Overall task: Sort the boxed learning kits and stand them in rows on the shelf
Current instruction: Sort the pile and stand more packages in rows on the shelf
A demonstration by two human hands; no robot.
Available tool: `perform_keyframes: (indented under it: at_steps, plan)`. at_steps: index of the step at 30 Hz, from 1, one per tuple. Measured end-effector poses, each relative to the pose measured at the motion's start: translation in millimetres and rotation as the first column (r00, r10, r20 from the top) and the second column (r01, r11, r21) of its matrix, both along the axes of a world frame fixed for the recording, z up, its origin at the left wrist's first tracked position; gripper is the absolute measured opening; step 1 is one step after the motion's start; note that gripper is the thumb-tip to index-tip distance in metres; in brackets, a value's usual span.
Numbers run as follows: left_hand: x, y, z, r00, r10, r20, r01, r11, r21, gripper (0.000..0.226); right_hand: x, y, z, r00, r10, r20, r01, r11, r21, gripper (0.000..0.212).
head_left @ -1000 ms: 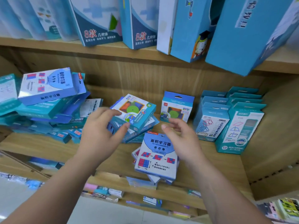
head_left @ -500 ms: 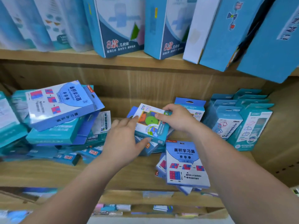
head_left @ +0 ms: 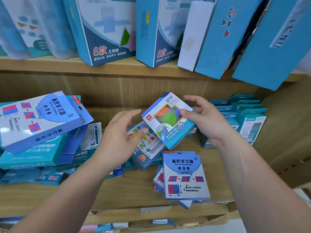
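I see R hand [head_left: 207,121] pinching a glossy, tilted rectangular cardboard box [head_left: 168,121], thumb on its face. L hand [head_left: 117,140] at its 8 o'clock, fingers loosely spread.

**Glossy Card on Grained Wood**

The shelf [head_left: 134,187] shows pale wood grain with a smooth, matt face. The tilted kit box [head_left: 170,130] is printed card with a sheen on its front; blur hides whether the centre is a clear plastic window. The area-learner boxes [head_left: 185,175] look like smooth coated card, softly shiny. The tall boxes [head_left: 107,31] above are glossy printed card, and the far-left packs [head_left: 42,27] seem wrapped in cloudy translucent plastic.
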State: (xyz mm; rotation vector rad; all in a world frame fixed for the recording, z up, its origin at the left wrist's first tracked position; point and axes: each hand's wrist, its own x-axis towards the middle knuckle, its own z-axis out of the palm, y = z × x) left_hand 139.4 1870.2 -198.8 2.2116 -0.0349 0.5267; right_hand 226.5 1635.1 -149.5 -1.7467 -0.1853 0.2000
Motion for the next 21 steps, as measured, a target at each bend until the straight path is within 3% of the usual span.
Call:
perform_keyframes:
  at_steps: [4, 7, 10, 12, 15, 21]
  plan:
    - [20.9, -19.3, 11.8, 0.990, 0.013, -0.143, -0.029, 0.994, -0.108, 0.052, -1.6, -29.2, -13.9, 0.965, -0.177, 0.194, 0.161, 0.983, 0.092, 0.038]
    - [37.4, -43.5, 17.9, 0.973, -0.035, -0.227, -0.003, 0.986, -0.165, 0.055, -4.0, -48.3, -25.8, 0.952, -0.202, 0.231, 0.157, 0.967, 0.200, 0.042]
    - [56.2, -71.5, 23.0, 0.952, -0.143, -0.272, 0.038, 0.933, -0.357, 0.051, -2.1, -63.8, -35.3, 0.958, -0.155, 0.240, 0.103, 0.971, 0.216, 0.048]
    - [68.6, -87.4, 23.6, 0.946, -0.231, -0.227, 0.096, 0.869, -0.485, 0.032, 2.2, -75.6, -42.0, 0.956, -0.120, 0.266, 0.078, 0.984, 0.163, 0.052]
    - [84.3, -103.4, 19.1, 0.948, -0.246, -0.201, 0.112, 0.850, -0.514, 0.031, 8.9, -93.9, -50.9, 0.943, -0.083, 0.323, 0.097, 0.995, -0.026, 0.061]
    - [100.1, -106.4, 10.3, 0.944, -0.219, -0.246, 0.146, 0.947, -0.285, 0.029, 23.1, -105.2, -61.0, 0.904, -0.003, 0.428, 0.201, 0.886, -0.418, 0.042]
